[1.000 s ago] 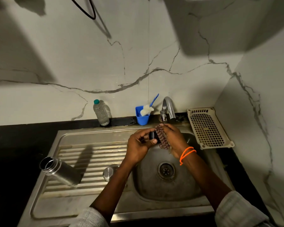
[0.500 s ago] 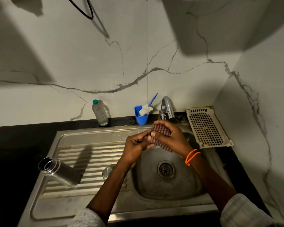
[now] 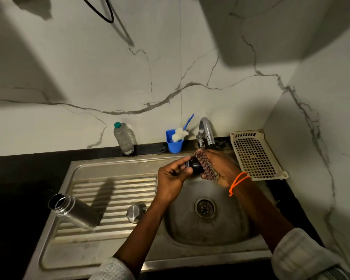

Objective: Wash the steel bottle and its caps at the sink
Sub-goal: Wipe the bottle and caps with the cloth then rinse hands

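Two hands meet over the sink basin (image 3: 206, 235), just below the tap (image 3: 205, 130). Left hand (image 3: 173, 176) pinches a dark cap (image 3: 194, 165) by its end; right hand (image 3: 220, 167) grips a checked cloth (image 3: 206, 167) pressed against the cap's other end. Steel bottle (image 3: 73, 212) lies open-mouthed on the ribbed drainboard (image 3: 119, 188), well apart from the hands, with a rounded steel cap (image 3: 135, 213) between bottle and basin (whether water is running cannot be told in this dim view). Likely risks: the wet cap slipping from the pinch into the basin, or the bottle rolling toward the drainboard's edge. Nearby stand a plastic bottle (image 3: 125, 139), a blue cup (image 3: 173, 141) holding a brush (image 3: 182, 132), and a perforated tray (image 3: 256, 154) just beside the right wrist, which crowds outward strokes
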